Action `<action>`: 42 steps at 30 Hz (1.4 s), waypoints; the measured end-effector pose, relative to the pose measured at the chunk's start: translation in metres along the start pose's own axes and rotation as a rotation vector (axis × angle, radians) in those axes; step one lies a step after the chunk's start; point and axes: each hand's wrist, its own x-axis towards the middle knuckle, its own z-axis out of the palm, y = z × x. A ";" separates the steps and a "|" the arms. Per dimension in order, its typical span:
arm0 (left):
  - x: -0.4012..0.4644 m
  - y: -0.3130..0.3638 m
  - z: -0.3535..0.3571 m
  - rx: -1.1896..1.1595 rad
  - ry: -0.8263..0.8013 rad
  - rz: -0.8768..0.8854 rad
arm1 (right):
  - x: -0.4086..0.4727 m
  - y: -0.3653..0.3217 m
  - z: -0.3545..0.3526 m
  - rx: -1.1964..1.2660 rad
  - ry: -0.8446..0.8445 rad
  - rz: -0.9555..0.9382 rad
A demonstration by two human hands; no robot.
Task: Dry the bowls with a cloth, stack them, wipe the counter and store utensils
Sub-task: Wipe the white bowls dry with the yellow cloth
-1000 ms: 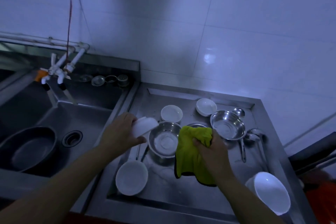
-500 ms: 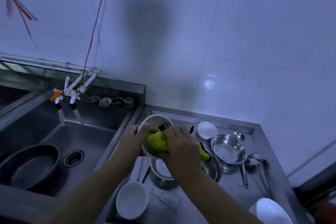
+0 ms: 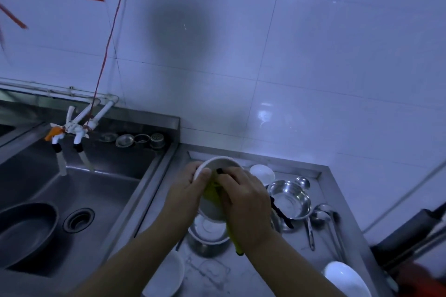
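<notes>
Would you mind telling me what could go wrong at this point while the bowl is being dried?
1. The white bowl is held in the air by the left hand at its rim; if it slipped, it would likely drop onto the steel bowl below.
2. The yellow cloth, worked by the right hand, trails downward and might snag on dishes beneath.
</notes>
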 end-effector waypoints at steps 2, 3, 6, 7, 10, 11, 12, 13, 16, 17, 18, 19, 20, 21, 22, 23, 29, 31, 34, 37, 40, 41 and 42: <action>0.005 0.004 0.006 -0.073 0.014 -0.026 | 0.002 -0.008 0.001 0.078 0.035 0.055; 0.008 0.007 0.008 -0.113 0.018 -0.040 | 0.002 -0.012 0.002 0.102 0.045 0.047; 0.019 0.016 0.009 -0.171 0.018 -0.026 | -0.010 -0.018 0.006 0.115 -0.002 -0.028; 0.023 0.018 0.008 -0.165 0.001 -0.004 | -0.015 -0.015 0.005 0.112 -0.042 -0.062; 0.032 0.020 0.005 -0.148 -0.087 0.053 | -0.022 0.010 -0.006 -0.004 -0.177 -0.267; 0.034 0.020 0.004 -0.128 -0.121 0.066 | -0.020 0.022 -0.011 -0.068 -0.196 -0.370; 0.036 0.020 0.003 -0.114 -0.164 0.070 | -0.015 0.035 -0.015 -0.124 -0.198 -0.483; 0.039 0.021 0.001 -0.115 -0.229 0.063 | -0.009 0.048 -0.019 -0.159 -0.183 -0.598; 0.051 0.029 -0.008 0.015 -0.528 -0.045 | 0.011 0.080 -0.029 -0.148 -0.146 -0.894; 0.055 0.034 -0.011 0.090 -0.620 -0.107 | 0.015 0.085 -0.029 -0.141 -0.155 -0.952; 0.060 0.038 -0.012 0.144 -0.681 -0.167 | 0.017 0.086 -0.028 -0.136 -0.154 -0.981; 0.063 0.042 -0.013 0.160 -0.708 -0.214 | 0.018 0.086 -0.026 -0.130 -0.138 -0.983; 0.067 0.043 -0.014 0.143 -0.706 -0.242 | 0.017 0.084 -0.023 -0.128 -0.113 -0.962; 0.069 0.043 -0.014 0.104 -0.681 -0.255 | 0.015 0.082 -0.021 -0.133 -0.083 -0.924; 0.069 0.041 -0.012 0.044 -0.625 -0.249 | 0.013 0.078 -0.019 -0.152 -0.051 -0.868; 0.066 0.037 -0.008 -0.028 -0.541 -0.225 | 0.012 0.075 -0.017 -0.181 -0.015 -0.792; 0.026 0.011 0.031 -0.248 -0.098 0.039 | -0.002 0.039 0.004 -0.194 0.171 -0.361; 0.025 0.010 0.029 -0.186 -0.082 0.123 | -0.007 0.036 0.007 -0.173 0.160 -0.372; 0.031 0.013 0.020 -0.077 -0.118 0.179 | -0.005 0.054 0.000 -0.165 0.107 -0.543; 0.043 0.019 0.008 0.054 -0.326 0.142 | 0.004 0.081 -0.011 -0.151 0.042 -0.803; 0.062 0.029 -0.006 0.168 -0.613 -0.050 | 0.011 0.096 -0.016 -0.132 -0.036 -0.976; 0.065 0.031 -0.007 0.153 -0.649 -0.103 | 0.012 0.095 -0.016 -0.133 -0.043 -0.976; 0.066 0.031 -0.006 0.107 -0.625 -0.118 | 0.013 0.094 -0.015 -0.144 -0.032 -0.944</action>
